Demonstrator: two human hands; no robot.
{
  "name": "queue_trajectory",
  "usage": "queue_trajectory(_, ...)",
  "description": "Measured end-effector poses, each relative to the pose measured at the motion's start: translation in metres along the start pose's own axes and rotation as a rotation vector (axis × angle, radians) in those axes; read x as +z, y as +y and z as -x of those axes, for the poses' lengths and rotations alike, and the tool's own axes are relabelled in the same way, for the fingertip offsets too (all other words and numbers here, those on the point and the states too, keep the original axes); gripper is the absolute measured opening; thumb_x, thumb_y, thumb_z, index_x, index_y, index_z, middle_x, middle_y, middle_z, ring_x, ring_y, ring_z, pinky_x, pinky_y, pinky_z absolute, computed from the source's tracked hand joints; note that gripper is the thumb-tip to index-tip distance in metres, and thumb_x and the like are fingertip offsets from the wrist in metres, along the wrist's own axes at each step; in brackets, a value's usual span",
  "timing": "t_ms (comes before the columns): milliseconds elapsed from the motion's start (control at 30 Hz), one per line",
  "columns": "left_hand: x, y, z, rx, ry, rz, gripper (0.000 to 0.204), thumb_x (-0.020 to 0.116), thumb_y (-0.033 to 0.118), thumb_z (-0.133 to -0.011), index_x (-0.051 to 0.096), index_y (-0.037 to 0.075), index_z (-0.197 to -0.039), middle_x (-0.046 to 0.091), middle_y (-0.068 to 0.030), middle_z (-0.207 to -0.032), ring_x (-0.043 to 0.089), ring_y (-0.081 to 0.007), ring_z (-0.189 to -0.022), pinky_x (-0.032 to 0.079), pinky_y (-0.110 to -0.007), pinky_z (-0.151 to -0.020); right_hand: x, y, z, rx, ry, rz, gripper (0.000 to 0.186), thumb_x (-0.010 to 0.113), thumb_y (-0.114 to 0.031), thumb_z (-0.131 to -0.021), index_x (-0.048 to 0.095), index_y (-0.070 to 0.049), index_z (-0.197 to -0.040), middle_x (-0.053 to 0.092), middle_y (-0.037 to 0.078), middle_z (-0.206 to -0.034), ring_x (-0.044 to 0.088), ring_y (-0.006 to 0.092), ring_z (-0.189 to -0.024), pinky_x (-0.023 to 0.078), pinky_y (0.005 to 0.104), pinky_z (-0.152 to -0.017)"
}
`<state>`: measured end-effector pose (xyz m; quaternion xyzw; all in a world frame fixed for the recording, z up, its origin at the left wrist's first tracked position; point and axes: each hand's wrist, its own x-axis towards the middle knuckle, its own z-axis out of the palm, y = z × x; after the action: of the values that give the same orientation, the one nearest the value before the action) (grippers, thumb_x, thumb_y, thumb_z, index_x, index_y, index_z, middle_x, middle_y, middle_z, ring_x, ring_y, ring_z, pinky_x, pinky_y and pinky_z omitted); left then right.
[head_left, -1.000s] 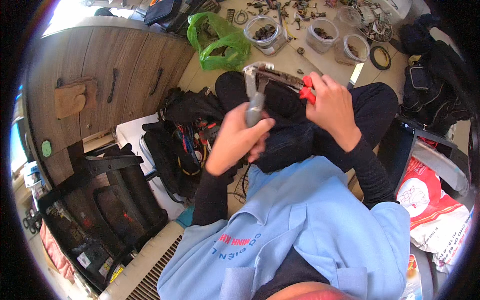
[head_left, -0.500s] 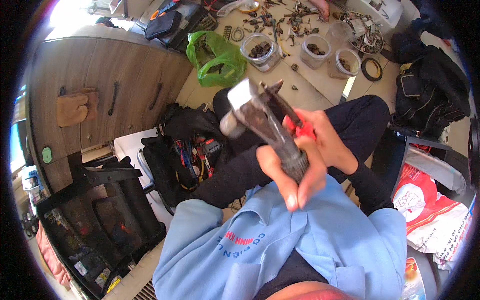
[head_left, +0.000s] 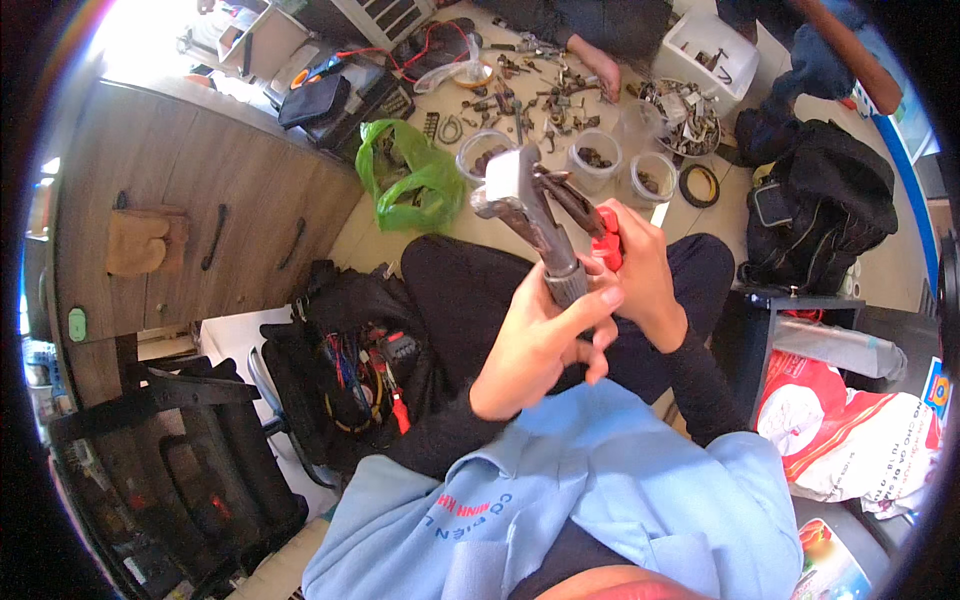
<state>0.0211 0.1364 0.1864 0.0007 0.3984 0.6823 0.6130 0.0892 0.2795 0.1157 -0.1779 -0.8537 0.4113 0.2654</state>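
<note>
My left hand [head_left: 535,345] is closed around the ribbed dark grip of a hammer [head_left: 545,235], whose worn metal head points up and away from me. Close beside it, my right hand [head_left: 645,270] grips pliers by their red handles [head_left: 606,240]. The dark jaws of the pliers [head_left: 572,200] lie alongside the hammer's shaft; I cannot tell whether they touch it or hold anything. Both tools are raised above my crossed legs.
Clear tubs [head_left: 596,160] of small metal parts, a tape roll [head_left: 699,186] and a green plastic bag [head_left: 410,185] stand ahead. Scattered metal parts [head_left: 520,100] lie beyond, near another person's foot [head_left: 597,70]. An open tool bag [head_left: 330,300] sits left, a black backpack [head_left: 825,210] right.
The view has shifted, showing more of the far floor. My left wrist and forearm now show at the left of the tools. Both hands still hold the hammer and pliers, held more steadily.
</note>
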Motion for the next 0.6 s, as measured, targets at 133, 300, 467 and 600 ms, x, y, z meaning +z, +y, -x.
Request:
queue_trajectory(133, -0.024, 0.0, -0.014, -0.147, -0.153, 0.088, 0.023, 0.059, 0.015, -0.095, 0.045, 0.011, -0.077, 0.037, 0.0017, -0.06, 0.03, -0.0058, -0.043, 0.023, -0.024, -0.035, 0.004, -0.002, 0.003, -0.015, -0.007, 0.001, 0.025, 0.067, -0.007, -0.073, 0.056, -0.001, -0.095, 0.059, 0.02, -0.081, 0.059, 0.0436, -0.073, 0.047, 0.0445, -0.063)
queue_trajectory(300, -0.027, -0.029, -0.032, -0.184, -1.155, 0.865, 0.016, 0.057, 0.005, -0.087, 0.044, 0.006, -0.077, 0.034, -0.001, -0.055, 0.031, -0.0106, -0.04, 0.032, -0.025, -0.035, 0.063, -0.023, 0.039, 0.291, 0.151, -0.217, 0.02, 0.063, -0.016, -0.081, 0.046, -0.006, -0.084, 0.051, 0.007, -0.073, 0.049, 0.0189, -0.06, 0.04, 0.0349, -0.056)
queue_trajectory(467, -0.002, -0.033, -0.032, -0.093, -1.365, 0.946, 0.011, 0.058, 0.006, -0.085, 0.047, 0.005, -0.083, 0.046, -0.0073, -0.068, 0.037, -0.0118, -0.047, 0.032, -0.026, -0.034, 0.119, -0.066, 0.035, -0.358, 0.968, -0.6, 0.022, 0.069, -0.016, -0.08, 0.048, -0.008, -0.085, 0.049, 0.007, -0.082, 0.053, 0.012, -0.069, 0.041, 0.0282, -0.04)
queue_trajectory(600, -0.01, 0.001, 0.009, -0.305, -0.527, 0.538, 0.025, 0.059, 0.027, -0.093, 0.053, 0.011, -0.11, 0.048, -0.0096, -0.094, 0.045, -0.0137, -0.064, 0.042, -0.024, -0.041, 0.1, -0.064, 0.04, 0.359, 0.596, -0.742, 0.031, 0.068, -0.016, -0.077, 0.054, -0.007, -0.104, 0.051, 0.017, -0.106, 0.061, 0.0221, -0.085, 0.051, 0.0315, -0.058)
